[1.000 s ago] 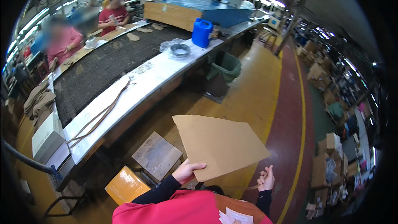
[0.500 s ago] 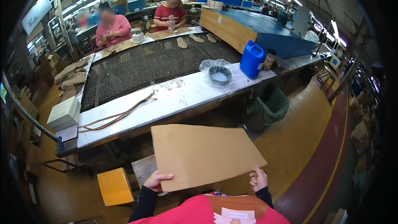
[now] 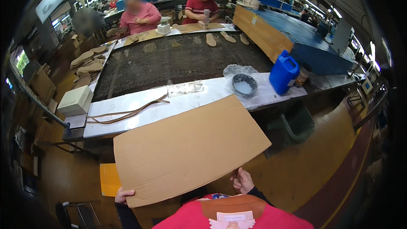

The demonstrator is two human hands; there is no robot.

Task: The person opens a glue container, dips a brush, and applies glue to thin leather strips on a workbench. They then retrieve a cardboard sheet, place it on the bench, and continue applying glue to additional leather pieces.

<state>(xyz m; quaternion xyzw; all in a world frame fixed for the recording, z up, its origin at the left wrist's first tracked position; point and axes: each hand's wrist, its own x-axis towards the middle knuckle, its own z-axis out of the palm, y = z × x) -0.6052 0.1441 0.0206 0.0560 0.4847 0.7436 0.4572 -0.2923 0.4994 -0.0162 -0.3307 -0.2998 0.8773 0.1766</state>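
A: Cardboard sheet (image 3: 188, 150), large, flat, plain brown, is held out level in front of the body, between the chest and the near edge of the white workbench (image 3: 186, 101). Its far edge overlaps that bench edge in the view; whether it touches cannot be told.

B: Grip noted. Left hand (image 3: 124, 195) is closed on the near left corner, fingers curled over the top face. Right hand (image 3: 242, 180) is set against the near edge toward the right, fingers folded under it, thumb side up. Both are grasping the sheet; nothing else is held.

A: Handling is judged as light for its spread, fairly stiff, no sag seen across the span. A dry, matte face is shown, so little slip is expected. Creasing is likely if it is pinched hard at one corner or lifted by one hand alone.

B: Best hold is judged to be two points well apart along one edge, or opposite edges, so the panel is kept flat. Air drag is to be expected when it is swung broadside.

A: Surroundings logged: brown leather strips (image 3: 127, 112) on the bench, a round bowl (image 3: 244, 85) in clear plastic wrap, a blue jerrycan (image 3: 283, 72) just beside it. Two other people (image 3: 140, 15) are seated at the far side of the dark mesh belt (image 3: 178, 61).
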